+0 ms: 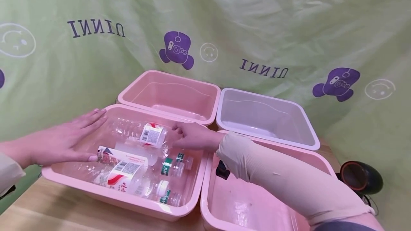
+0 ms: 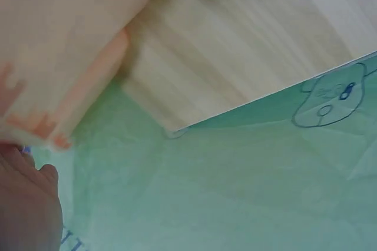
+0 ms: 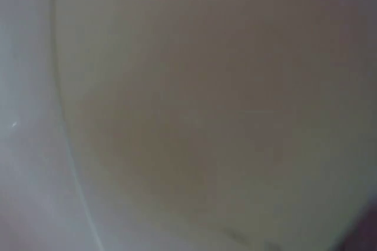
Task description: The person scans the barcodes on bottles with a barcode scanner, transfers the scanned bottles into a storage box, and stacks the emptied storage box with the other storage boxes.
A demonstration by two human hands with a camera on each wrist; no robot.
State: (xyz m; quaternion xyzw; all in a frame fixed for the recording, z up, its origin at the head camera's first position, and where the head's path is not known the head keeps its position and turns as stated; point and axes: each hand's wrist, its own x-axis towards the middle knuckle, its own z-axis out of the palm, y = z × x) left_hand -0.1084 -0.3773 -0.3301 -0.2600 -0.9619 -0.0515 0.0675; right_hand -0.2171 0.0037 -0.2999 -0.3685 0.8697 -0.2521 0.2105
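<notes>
In the head view, my left hand (image 1: pixel 64 140) lies with straight, spread fingers over the left side of the front left pink bin (image 1: pixel 189 208). The bin holds several clear plastic bottles. One bottle with a red and white label (image 1: pixel 152 134) lies toward the back. My right hand (image 1: pixel 196 136) reaches in from the right, fingers bent around this bottle's right end; I cannot tell whether they grip it. Nearer the front are another labelled bottle (image 1: pixel 125 174), a bottle with a white cap (image 1: pixel 162 188) and green-labelled bottles (image 1: pixel 167 167).
Behind stand a second pink bin (image 1: pixel 173 77) and a pale lilac bin (image 1: pixel 266 95). Another pink bin (image 1: pixel 244 202) sits at front right, under my right forearm. A black rounded object (image 1: pixel 363 177) is at the right. The wooden table (image 1: pixel 41 206) meets a green printed cloth (image 1: pixel 135 56).
</notes>
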